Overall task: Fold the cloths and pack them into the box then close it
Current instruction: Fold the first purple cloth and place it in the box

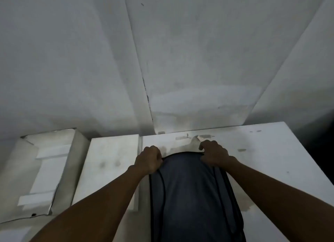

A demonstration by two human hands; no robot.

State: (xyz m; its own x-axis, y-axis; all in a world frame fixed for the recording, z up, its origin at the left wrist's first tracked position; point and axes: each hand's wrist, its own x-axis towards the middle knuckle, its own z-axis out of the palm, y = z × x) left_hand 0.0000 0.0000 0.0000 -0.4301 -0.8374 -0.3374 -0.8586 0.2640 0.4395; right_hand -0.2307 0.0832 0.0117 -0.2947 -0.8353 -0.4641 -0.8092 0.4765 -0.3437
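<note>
Folding begins: left hand (151, 159) and right hand (214, 154) pinch the dark cloth's (189, 191) far corners near the counter's (271, 151) back edge; next, an even fold.

both arms out fwd, left hand (149, 159) & right hand (214, 154) fisted, fingers curled

Bare counter (262, 160) lies open right of the dark cloth (189, 196). To its left a white slab (108, 169) and an open box (45, 169) crowd the way; the wall (180, 61) closes the far edge.
</note>
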